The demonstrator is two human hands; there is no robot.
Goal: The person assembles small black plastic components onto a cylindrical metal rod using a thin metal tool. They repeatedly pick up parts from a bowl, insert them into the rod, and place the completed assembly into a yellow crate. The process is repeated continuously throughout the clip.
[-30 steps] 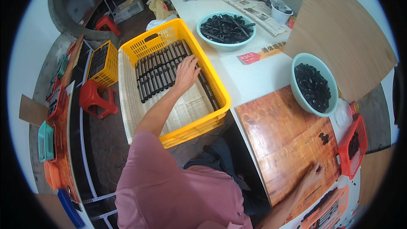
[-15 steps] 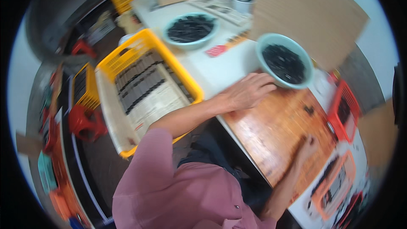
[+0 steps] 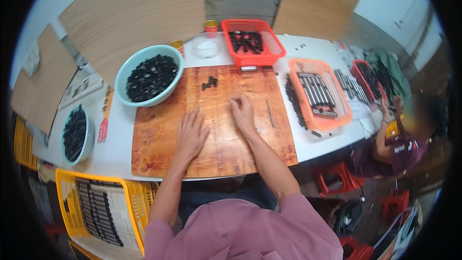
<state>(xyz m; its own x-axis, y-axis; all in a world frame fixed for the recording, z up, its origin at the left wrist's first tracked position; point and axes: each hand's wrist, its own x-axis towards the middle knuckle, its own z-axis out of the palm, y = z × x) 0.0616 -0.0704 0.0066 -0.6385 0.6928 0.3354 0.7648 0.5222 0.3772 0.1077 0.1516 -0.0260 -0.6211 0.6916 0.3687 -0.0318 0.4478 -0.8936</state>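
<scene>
My left hand (image 3: 191,136) lies on the wooden board (image 3: 226,154), fingers stretched out and nothing seen in its grip. To its right, my right hand (image 3: 242,115) rests on the board with its fingers curled in; whatever they hold, if anything, is hidden. Beyond both hands sits a small cluster of black parts (image 3: 210,84). A thin dark rod (image 3: 270,113) lies on the board to the right of my right hand. At the board's far left corner stands a light-blue bowl (image 3: 123,95) full of small black pieces (image 3: 151,78).
Behind the board is a red basket (image 3: 255,60) of black parts. An orange basket (image 3: 321,123) on the right holds metallic tubes (image 3: 315,90). A second bowl (image 3: 90,137) and a yellow crate (image 3: 91,177) are at left. Another person (image 3: 392,149) works at far right.
The view has swung right. My left hand has left the bowl's rim and now lies on the board. My right hand remains over the board, fingers curled.
</scene>
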